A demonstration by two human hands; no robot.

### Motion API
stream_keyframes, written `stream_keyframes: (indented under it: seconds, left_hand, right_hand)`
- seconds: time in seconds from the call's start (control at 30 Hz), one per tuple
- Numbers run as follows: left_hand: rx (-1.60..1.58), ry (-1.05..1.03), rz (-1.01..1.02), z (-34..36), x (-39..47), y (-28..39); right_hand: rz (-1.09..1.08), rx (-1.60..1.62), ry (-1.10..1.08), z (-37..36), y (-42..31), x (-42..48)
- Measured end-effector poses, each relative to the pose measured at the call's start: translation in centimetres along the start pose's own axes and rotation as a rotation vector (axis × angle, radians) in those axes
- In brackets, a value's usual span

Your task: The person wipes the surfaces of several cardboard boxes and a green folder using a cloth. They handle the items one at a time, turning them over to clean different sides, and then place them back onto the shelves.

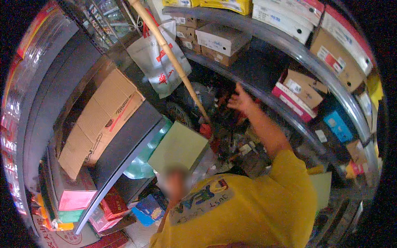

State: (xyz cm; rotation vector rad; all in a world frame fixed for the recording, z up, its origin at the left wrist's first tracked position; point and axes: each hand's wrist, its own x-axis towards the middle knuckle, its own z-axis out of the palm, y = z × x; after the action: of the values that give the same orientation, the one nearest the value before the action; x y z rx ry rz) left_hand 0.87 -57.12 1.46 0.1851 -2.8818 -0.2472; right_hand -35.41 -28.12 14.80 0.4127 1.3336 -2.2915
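My right hand (pixel 241 100) reaches forward in front of the lower shelf edge. Its fingers are apart and I see nothing in them. Below it is a dark, cluttered heap of small items (pixel 245 150), too dim to name singly. My left hand (pixel 176 184) is blurred, close against the near side of a pale green box (pixel 178 147); whether it grips the box cannot be made out. Between my hands and the far side, a bamboo pole (pixel 173 59) slants down to a small red object (pixel 205 130).
Shoe boxes (pixel 217 38) line the curved dark shelves (pixel 266 71) ahead and right. A blue box (pixel 338 126) sits on the lower right shelf. A printed plastic bag (pixel 161 62) hangs behind the pole. On the left shelf (pixel 130 133) rests an opened cardboard carton (pixel 102 124), with green plastic (pixel 142 164) below.
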Motion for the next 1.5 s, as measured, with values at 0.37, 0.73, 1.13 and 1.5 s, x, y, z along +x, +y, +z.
stream_keyframes:
  seconds: [0.37, 0.73, 1.13, 1.5]
  left_hand:
    - [0.161, -0.205, -0.25, 0.1, 1.1, 0.7]
    - [0.061, -0.149, -0.276, 1.7, 0.6, -0.6]
    - [0.175, -0.165, -0.357, 0.8, 1.4, 0.8]
    - [-1.234, 0.517, -0.588, -2.2, -0.2, -1.5]
  right_hand:
    - [-0.006, -0.066, 0.044, 1.9, -19.3, 18.8]
    - [-0.066, 0.014, -0.05, -2.4, -19.6, 18.5]
    - [0.056, 0.016, -0.079, -10.1, -4.4, -10.8]
    - [0.332, 0.023, -0.345, -0.2, 9.2, -23.3]
